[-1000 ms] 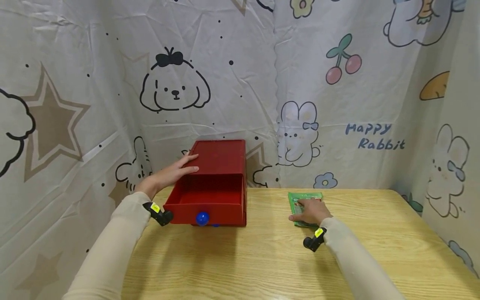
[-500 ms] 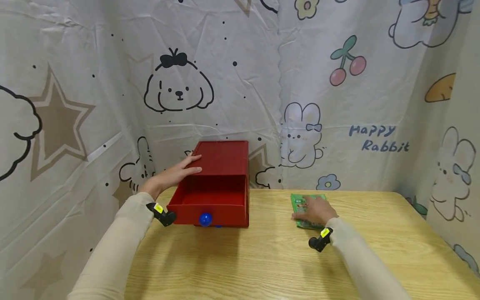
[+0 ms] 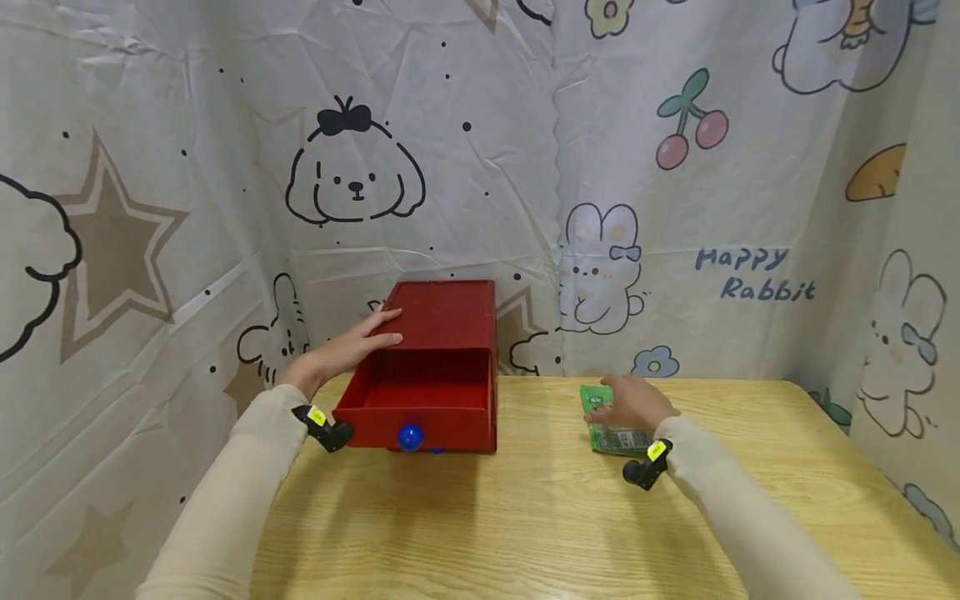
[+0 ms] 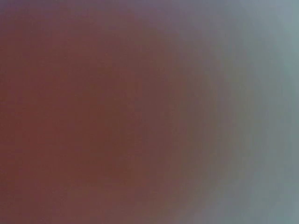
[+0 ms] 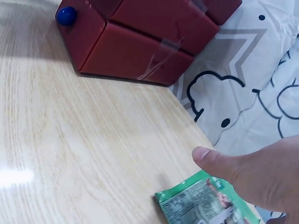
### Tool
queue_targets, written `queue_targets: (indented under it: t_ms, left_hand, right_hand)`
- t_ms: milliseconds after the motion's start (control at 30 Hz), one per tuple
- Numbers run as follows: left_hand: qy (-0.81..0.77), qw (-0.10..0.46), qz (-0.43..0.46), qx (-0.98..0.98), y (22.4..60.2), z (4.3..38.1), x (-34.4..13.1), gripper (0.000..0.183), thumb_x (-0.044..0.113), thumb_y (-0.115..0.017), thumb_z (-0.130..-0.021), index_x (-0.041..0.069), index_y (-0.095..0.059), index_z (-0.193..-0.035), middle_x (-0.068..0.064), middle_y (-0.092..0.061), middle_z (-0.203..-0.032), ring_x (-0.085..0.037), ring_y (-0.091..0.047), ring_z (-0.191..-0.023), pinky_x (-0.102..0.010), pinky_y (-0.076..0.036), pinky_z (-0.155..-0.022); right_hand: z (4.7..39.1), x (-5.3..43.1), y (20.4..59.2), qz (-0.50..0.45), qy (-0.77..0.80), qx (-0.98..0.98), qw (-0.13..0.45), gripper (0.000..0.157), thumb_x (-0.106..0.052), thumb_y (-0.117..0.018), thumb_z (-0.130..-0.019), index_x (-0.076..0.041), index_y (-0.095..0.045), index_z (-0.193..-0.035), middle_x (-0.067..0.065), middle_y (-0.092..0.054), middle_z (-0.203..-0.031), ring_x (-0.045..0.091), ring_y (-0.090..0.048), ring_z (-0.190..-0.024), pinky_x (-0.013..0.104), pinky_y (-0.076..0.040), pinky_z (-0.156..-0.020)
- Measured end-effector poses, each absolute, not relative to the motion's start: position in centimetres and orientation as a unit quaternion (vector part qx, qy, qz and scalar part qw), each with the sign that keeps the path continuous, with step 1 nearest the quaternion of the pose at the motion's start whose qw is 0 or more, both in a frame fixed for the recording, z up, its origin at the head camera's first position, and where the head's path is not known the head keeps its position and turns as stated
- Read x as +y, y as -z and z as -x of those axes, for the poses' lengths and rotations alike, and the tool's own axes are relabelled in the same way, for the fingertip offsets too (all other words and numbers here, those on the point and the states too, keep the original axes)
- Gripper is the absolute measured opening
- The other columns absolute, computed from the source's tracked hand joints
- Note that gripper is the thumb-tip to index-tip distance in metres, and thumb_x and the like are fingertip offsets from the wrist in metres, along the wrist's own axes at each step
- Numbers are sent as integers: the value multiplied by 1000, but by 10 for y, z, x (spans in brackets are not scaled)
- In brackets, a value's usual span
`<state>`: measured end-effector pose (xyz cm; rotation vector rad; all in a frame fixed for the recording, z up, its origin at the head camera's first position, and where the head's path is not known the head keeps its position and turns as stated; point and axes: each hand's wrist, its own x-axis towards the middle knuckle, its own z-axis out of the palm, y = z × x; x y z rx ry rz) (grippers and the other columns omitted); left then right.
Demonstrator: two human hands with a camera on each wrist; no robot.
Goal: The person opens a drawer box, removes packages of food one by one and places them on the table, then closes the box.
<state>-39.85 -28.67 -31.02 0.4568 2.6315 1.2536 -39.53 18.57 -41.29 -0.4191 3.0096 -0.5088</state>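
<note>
A small red drawer cabinet [image 3: 442, 312] stands on the table, its upper drawer [image 3: 420, 396] pulled out with nothing inside and a blue round knob [image 3: 410, 437] on its front. My left hand [image 3: 348, 350] rests on the cabinet's upper left edge, fingers stretched over the top. The left wrist view is a reddish blur. At the right lies a flat green packet [image 3: 621, 440] with printed writing. My right hand [image 3: 633, 402] is over it, covering its upper right part. In the right wrist view the thumb [image 5: 217, 162] is extended above the packet's edge; the other fingers are mostly hidden.
The wooden table [image 3: 540, 517] reaches back to a printed cloth backdrop [image 3: 495, 167], which also hangs along both sides. Clear tape [image 5: 161, 58] runs down the cabinet's side. A second blue knob [image 5: 66, 16] shows low on the cabinet front.
My right hand has drawn back and up a little on the packet, showing more of its lower part. The left hand stays on the cabinet, and the drawer has not moved.
</note>
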Motion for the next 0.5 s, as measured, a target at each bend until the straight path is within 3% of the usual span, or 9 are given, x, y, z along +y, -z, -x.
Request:
queue_targets:
  t_ms: [500]
  left_hand:
    - [-434, 103, -156, 881, 310, 398, -286, 78, 46, -52, -106, 18, -15, -168, -14, 11, -172, -45, -4, -153, -68, -20, -116]
  right_hand:
    - [394, 181, 386, 145, 149, 978, 25, 85, -45, -82, -88, 7, -50, -147, 29, -53, -144, 49, -50, -131, 61, -42, -106]
